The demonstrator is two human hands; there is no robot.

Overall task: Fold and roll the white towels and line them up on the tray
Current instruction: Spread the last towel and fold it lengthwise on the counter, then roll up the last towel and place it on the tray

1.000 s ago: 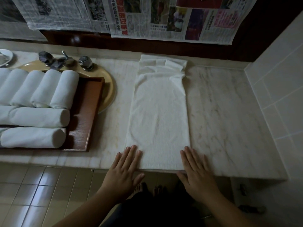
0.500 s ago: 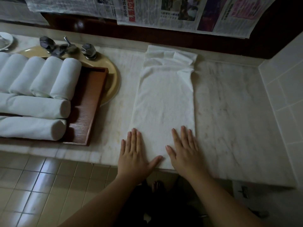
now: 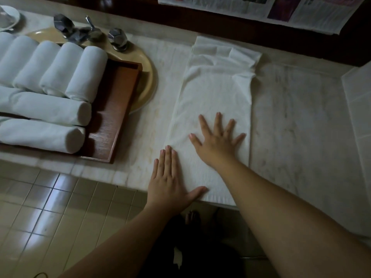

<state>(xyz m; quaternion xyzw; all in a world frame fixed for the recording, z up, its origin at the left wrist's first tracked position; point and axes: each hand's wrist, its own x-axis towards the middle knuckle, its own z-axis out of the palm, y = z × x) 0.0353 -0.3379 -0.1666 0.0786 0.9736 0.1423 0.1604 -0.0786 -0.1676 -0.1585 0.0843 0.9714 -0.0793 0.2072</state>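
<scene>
Both my palms lie flat on the folded white towel stretched lengthwise across the marble counter: my right hand, fingers spread, presses mid-towel, while my left hand, fingers straight, rests along its near left edge. Rolled towels fill the wooden tray to my left.
</scene>
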